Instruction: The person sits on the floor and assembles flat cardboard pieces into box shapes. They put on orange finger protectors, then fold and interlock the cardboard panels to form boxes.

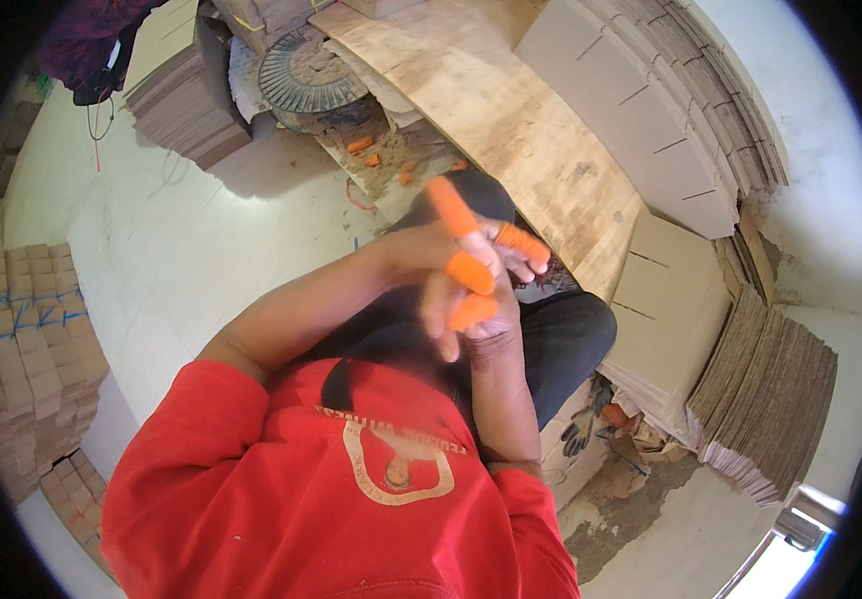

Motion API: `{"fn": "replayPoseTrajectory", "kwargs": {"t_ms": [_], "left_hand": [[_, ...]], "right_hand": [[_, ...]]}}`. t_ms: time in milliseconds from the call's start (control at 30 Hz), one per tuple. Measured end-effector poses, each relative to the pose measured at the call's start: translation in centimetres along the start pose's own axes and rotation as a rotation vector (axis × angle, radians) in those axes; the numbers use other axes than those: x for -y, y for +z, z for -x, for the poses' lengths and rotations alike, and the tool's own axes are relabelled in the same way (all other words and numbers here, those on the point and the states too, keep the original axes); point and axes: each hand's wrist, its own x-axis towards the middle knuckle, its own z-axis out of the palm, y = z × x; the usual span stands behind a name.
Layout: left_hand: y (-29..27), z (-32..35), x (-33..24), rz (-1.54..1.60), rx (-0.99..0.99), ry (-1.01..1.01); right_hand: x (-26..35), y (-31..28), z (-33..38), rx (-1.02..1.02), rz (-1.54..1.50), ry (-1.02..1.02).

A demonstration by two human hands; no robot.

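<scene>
My hands are close together over my lap, one crossing the other, with some motion blur. My left hand [435, 246] reaches in from the left and partly passes behind the right. Its visible fingers stretch to the right, and one wears an orange finger sleeve [523, 243]. Rising from below, my right hand [497, 317] has its fingers apart, pointing up and to the left. More orange finger sleeves [472, 313] cover fingertips where the hands overlap; which hand each belongs to is partly unclear. I see no object held in either hand.
A wooden board [541, 135] lies beyond my knees. Flat cardboard stacks [675, 309] stand at right, more [186, 100] at upper left. Tied cardboard bundles [31, 329] fill the left edge. A round ribbed tray [301, 85] and orange scraps [359, 145] lie ahead; a dark glove [578, 435] lies at right.
</scene>
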Motion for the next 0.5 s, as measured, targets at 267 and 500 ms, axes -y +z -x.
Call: {"fn": "replayPoseTrajectory", "kwargs": {"t_ms": [267,500], "left_hand": [[-11.5,-7.2,0.5,-0.319,-0.658,-0.219],[-18.0,-14.3,8.8,-1.286,-0.848,-0.223]], "right_hand": [[11.1,-2.5,0.5,-0.26,0.549,-0.427],[15.3,-13.6,2.1,-0.998,0.35,-0.595]]}}
